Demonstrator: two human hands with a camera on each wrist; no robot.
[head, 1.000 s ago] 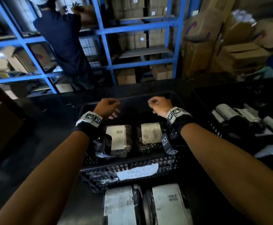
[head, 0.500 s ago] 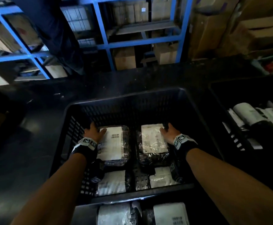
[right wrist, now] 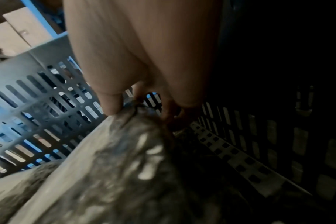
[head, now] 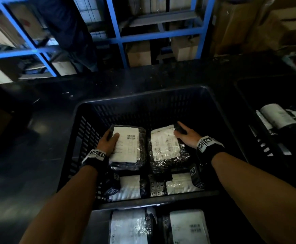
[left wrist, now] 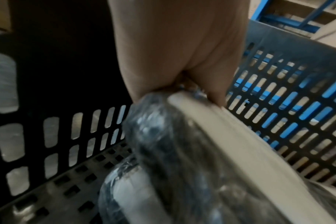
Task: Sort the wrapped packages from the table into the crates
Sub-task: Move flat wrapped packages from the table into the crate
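Slippage is your risk: left of centre, your left hand (head: 108, 142) pinches one package (head: 127, 147) by its edge, low inside the crate (head: 84, 131). Right of centre, your right hand (head: 187, 137) grips the other package (head: 166, 148) by crinkled wrap, which could tear or slide, dropping it crooked onto the packages beneath.

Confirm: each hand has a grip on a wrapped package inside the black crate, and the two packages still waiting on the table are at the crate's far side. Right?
One thing is off. The two waiting packages lie on the near side of the black crate, toward the person, as the head view shows. The rest holds: the left hand and the right hand each grip a wrapped package inside that crate.
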